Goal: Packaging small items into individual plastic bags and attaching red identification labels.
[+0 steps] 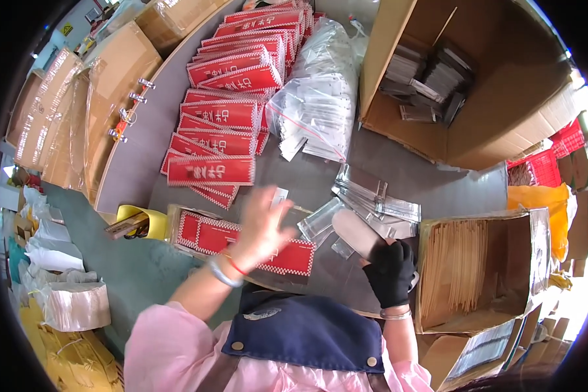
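My left hand (262,225), smeared by motion, is over a long red card sleeve with a checkered border (284,257). A small white card (279,196) shows between its fingers. My right hand (391,274), in a black fingerless glove, is closed on the near end of a pale flat strip with a rounded end (354,230). That strip lies over a loose pile of clear plastic sleeves (398,208). Overlapping red printed cards (210,170) run in a long row up the table's left side. Beside them lies a clear bag of white cards (320,108).
A big open carton (503,124) with dark packed pieces stands back right. Nearer, another carton (536,261) holds many thin tan sticks (457,264). A yellow holder (155,223) with tools is at the left table edge. Taped cartons (121,85) stand beyond the grey side wall.
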A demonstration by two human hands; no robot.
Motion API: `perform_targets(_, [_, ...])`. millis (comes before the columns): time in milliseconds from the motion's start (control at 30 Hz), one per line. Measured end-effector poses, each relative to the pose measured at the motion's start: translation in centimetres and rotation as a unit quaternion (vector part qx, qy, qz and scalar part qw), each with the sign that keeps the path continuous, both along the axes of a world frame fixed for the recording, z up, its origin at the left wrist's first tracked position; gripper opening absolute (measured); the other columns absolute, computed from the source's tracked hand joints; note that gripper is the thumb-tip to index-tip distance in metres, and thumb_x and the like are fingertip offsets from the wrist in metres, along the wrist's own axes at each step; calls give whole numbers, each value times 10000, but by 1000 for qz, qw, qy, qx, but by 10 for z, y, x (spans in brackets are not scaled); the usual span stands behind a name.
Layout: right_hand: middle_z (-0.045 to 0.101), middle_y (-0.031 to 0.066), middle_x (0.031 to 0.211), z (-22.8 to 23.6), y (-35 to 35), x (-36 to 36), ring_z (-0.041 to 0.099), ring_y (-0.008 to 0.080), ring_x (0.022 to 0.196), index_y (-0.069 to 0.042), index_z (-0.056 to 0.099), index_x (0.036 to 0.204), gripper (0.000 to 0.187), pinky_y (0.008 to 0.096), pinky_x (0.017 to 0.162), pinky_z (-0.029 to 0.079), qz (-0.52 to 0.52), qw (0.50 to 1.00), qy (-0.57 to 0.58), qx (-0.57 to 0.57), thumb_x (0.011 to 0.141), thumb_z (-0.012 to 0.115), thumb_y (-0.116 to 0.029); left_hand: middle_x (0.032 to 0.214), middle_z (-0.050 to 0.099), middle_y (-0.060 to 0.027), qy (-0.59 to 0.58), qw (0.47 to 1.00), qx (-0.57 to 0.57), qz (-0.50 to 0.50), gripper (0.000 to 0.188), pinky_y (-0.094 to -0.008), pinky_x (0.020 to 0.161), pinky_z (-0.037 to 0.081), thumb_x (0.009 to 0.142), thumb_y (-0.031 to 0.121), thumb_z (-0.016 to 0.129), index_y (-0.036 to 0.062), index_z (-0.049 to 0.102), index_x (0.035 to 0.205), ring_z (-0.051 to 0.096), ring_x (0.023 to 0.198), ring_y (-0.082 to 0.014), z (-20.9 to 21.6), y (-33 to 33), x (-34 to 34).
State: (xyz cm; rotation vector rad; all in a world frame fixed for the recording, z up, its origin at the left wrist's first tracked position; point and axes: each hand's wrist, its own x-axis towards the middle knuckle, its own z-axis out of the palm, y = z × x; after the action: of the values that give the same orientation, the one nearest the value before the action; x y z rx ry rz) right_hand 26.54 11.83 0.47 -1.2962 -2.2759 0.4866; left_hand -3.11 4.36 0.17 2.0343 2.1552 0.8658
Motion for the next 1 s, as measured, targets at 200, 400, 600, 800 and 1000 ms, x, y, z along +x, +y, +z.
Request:
perform_targets(200, [602,134,1054,-3,-5,6,571,353,976,-73,564,1124,623,471,864,420,26,998,-57,-22,631,849,-325,1323,475,-152,8,985,-156,67,815,-673,1039,279,625,335,870,76,513,1310,395,1278,-403,-18,-34,36])
perform_targets(400, [594,122,1061,-2,-18,-7,564,328,1002,-82,547,1136,647,478,893,394,127,986,-97,-42,640,824,-391,1364,433,-170,-82,988,-99,88,953,-695,1057,234,570,370,908,60,479,1363,359,1295,-410,-35,-55,16])
perform_targets(600, [585,122,1062,-1,-22,-17,559,327,1016,-77,547,1135,625,480,888,381,186,975,-101,-64,664,811,-392,1389,424,-169,-112,987,-89,79,966,-695,1063,220,584,387,907,57,465,1376,344,1313,-414,-38,-59,11])
perform_targets(800, [583,136,1098,-36,-37,-74,545,336,1041,-66,573,1117,580,466,926,375,246,966,-5,-80,700,787,-407,1414,408,-190,-78,986,-138,60,979,-689,1074,215,598,399,900,58,446,1396,341,1329,-441,-34,-55,14])
perform_targets(1000, [607,128,1146,-21,-13,-26,556,339,1079,-75,603,1182,632,456,924,428,123,991,4,-58,682,819,-394,1012,599,-119,-16,985,-112,133,467,-493,803,427,730,335,813,61,614,1052,574,974,-330,-43,-10,-14])
